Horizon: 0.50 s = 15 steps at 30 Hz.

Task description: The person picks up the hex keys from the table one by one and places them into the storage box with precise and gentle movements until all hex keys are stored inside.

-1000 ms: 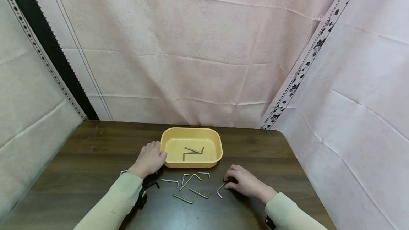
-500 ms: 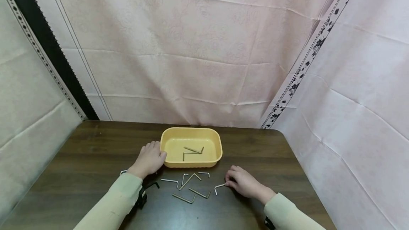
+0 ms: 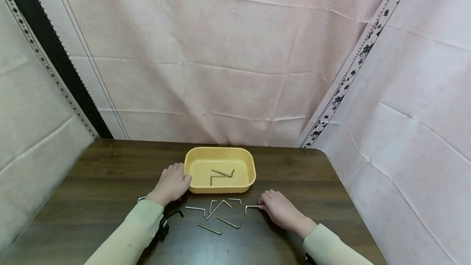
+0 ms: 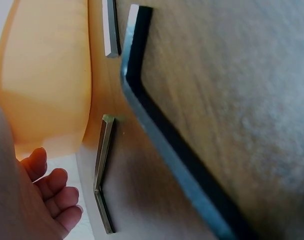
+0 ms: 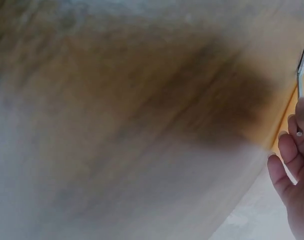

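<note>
Two forearms enter from the bottom edge, both clad in long, pale cream-green sleeves of soft, plain fabric that end snugly at the wrists. The left hand [image 3: 172, 183] and the right hand [image 3: 278, 209] are bare, without rings or gloves. A black strap with a dark mount, carrying a thin black loop of cable, sits under the left sleeve [image 3: 134, 232]. A small black piece of similar gear shows beside the right sleeve [image 3: 331, 246].
</note>
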Each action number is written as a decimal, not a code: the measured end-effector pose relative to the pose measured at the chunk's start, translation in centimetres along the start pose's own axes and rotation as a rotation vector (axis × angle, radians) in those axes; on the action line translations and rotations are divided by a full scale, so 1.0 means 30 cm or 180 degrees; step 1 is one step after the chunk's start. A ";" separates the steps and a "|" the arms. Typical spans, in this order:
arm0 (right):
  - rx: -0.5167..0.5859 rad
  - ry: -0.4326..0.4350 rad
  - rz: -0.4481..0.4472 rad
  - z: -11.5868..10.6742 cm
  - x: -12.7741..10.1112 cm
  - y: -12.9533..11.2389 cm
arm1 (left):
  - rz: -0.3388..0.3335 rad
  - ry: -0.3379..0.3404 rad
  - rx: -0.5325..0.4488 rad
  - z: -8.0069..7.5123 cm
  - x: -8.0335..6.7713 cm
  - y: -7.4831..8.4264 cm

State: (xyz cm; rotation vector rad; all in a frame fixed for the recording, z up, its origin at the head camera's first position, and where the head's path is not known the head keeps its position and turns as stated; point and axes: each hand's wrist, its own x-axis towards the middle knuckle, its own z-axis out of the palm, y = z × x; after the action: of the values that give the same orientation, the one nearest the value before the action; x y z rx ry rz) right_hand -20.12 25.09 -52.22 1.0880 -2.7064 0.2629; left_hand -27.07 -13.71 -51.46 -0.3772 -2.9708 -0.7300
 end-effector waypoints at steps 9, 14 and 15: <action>-0.0164 0.0324 -0.0102 -0.038 0.017 0.015 | 0.0009 -0.0003 -0.0023 -0.002 -0.006 -0.001; 0.0026 0.0657 0.0032 -0.075 0.035 0.035 | 0.0019 0.0008 -0.0041 0.001 -0.003 -0.002; 0.0065 0.0700 0.0066 -0.084 0.042 0.037 | 0.0020 0.0010 -0.0038 0.001 -0.003 -0.001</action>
State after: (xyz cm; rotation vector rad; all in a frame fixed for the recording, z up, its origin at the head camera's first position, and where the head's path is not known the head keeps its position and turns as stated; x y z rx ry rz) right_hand -21.46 25.66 -49.56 0.9743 -2.5260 0.3900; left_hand -27.00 -13.75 -51.51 -0.3858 -2.9623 -0.7472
